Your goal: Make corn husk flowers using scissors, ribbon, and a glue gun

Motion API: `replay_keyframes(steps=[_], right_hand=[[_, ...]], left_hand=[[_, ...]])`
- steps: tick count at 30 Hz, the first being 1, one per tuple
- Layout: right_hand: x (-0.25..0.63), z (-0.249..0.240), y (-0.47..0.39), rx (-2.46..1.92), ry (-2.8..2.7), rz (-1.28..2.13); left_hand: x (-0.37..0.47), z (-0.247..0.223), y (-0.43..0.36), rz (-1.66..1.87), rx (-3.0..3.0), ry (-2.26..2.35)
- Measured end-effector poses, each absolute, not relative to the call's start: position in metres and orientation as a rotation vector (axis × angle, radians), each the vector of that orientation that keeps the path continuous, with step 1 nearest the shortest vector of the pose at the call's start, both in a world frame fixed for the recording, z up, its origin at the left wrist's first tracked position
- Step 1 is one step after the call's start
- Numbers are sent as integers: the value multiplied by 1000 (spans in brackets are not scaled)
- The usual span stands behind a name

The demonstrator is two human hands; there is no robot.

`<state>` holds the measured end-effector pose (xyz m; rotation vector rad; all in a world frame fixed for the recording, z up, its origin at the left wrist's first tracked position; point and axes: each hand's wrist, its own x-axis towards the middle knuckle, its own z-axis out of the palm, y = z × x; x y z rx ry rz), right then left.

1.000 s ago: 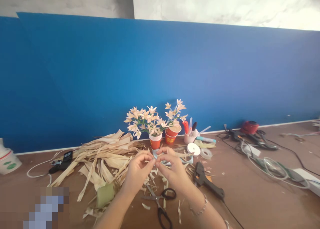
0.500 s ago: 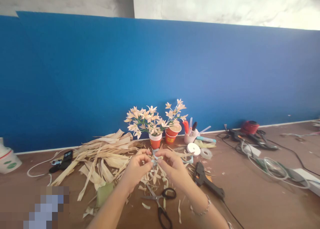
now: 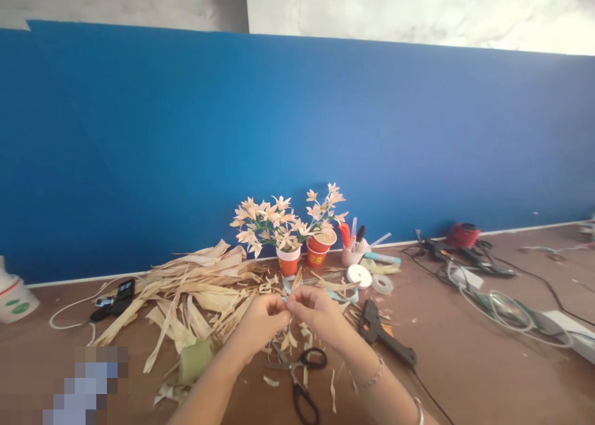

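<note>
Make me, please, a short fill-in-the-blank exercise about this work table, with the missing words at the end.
1. Below the left hand and the right hand in the view lie scissors with ____ handles.
2. The hot glue gun lies to the ____ of the scissors.
3. The pile of dry husks spreads mainly on the person's ____ side.
4. The panel behind the pale flowers is ____.

Missing words: black; right; left; blue.
</note>
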<state>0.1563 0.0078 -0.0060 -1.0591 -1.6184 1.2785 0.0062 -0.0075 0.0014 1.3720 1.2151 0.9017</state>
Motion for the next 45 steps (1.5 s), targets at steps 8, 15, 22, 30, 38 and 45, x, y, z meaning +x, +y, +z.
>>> replay_keyframes(steps=[8, 15, 22, 30, 38, 45], right_hand=[[155, -11, 13, -1041, -1473, 1192], [156, -12, 17, -1057, -1396, 1270], [160, -15, 20, -1083, -1452, 1275], [156, -13, 16, -1173, -1540, 1119], [150, -17, 16, -1180, -1359, 1255], [186, -4, 7, -1456, -1680, 993]], left_hand=[[7, 2, -5, 916, 1192, 1134], [10, -6, -3, 1044, 1232, 1222], [15, -13, -3, 1144, 1358, 1316], [13, -17, -4, 1222, 1720, 1469], [12, -20, -3, 1233, 1790, 1467], [12, -24, 2, 1177, 1527, 1362]])
